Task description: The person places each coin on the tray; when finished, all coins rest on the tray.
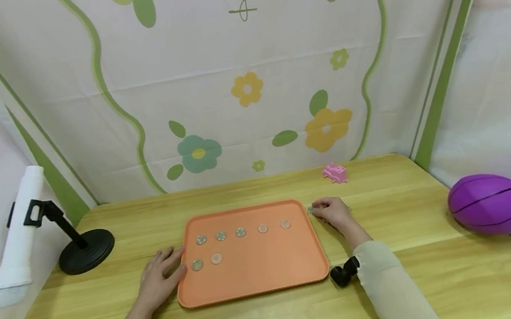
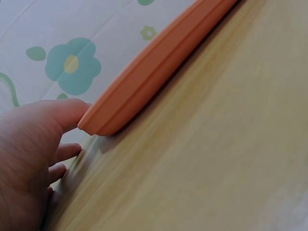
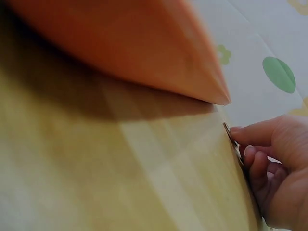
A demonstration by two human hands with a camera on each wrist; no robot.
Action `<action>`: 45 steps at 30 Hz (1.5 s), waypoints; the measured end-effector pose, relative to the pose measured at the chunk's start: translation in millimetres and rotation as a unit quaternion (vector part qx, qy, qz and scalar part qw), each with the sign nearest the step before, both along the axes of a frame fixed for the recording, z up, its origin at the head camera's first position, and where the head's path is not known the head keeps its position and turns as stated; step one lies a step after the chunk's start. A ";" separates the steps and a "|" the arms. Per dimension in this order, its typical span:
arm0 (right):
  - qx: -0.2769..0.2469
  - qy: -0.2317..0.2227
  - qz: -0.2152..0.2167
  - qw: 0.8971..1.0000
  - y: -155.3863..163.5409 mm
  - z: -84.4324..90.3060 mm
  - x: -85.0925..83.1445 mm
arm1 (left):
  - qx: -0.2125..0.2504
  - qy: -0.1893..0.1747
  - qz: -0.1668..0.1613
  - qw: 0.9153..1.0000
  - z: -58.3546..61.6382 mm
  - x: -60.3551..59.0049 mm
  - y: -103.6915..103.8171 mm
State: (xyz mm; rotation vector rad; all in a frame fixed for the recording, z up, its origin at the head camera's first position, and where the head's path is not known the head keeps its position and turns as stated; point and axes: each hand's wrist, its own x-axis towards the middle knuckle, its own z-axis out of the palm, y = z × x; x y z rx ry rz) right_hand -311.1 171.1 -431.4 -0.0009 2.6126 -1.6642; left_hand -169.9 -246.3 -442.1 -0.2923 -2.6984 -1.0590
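An orange tray (image 1: 271, 271) lies on the wooden table, with several silvery coins in it: a longer back row ending in a coin (image 1: 286, 224) at the right, and two coins in front at the left, one of them a coin (image 1: 197, 264). My left hand (image 1: 157, 279) rests at the tray's left edge, fingers loosely spread; in the left wrist view a digit touches the rim. Just outside the tray's right edge, my right hand (image 1: 334, 215) pinches a coin (image 3: 227, 130) by the fingertips, close to the tabletop. Its other fingers are curled under.
A pink toy (image 1: 335, 173) sits at the table's back right. Farther right lies a purple ball (image 1: 490, 204). At the left, a black stand (image 1: 86, 251) holds a white microphone-like object (image 1: 18, 236). Printed cloth (image 1: 201, 52) hangs behind the table.
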 end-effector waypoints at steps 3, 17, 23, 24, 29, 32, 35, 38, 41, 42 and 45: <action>0.018 0.002 0.001 1.000 -0.9 2.4 0.6 | -0.002 0.004 0.000 1.000 0.4 0.1 -0.4; 0.128 0.026 0.014 0.991 -1.2 5.7 1.5 | -0.005 0.002 0.003 1.000 0.8 0.7 0.6; 0.118 0.044 0.003 0.992 -3.2 2.0 3.3 | -0.006 0.003 0.002 1.000 1.8 0.6 1.1; 0.118 0.051 0.001 0.992 -3.5 1.1 3.7 | -0.006 0.003 0.002 1.000 1.9 0.6 1.1; 0.109 0.082 0.004 0.991 -3.5 -2.9 6.7 | -0.005 0.000 0.001 1.000 3.1 1.3 1.5; 0.098 0.097 0.005 0.990 -3.2 -4.3 7.2 | -0.005 -0.001 0.001 1.000 3.3 1.6 1.7; 0.088 0.103 0.008 0.991 -2.7 -4.8 6.5 | -0.007 -0.001 0.001 1.000 3.0 1.4 1.6; 0.069 0.096 0.016 0.993 -1.4 -4.4 6.1 | -0.006 -0.001 0.002 1.000 3.0 1.3 1.6; 0.036 0.075 0.026 0.996 0.9 -3.1 6.1 | -0.003 -0.001 0.001 1.000 3.5 1.3 1.8; 0.023 0.064 0.027 0.997 1.9 -2.7 6.0 | -0.003 -0.001 0.000 1.000 3.5 1.4 1.8; -0.030 0.025 0.030 0.999 5.2 -1.3 6.2 | -0.004 0.001 0.000 1.000 3.4 1.5 1.8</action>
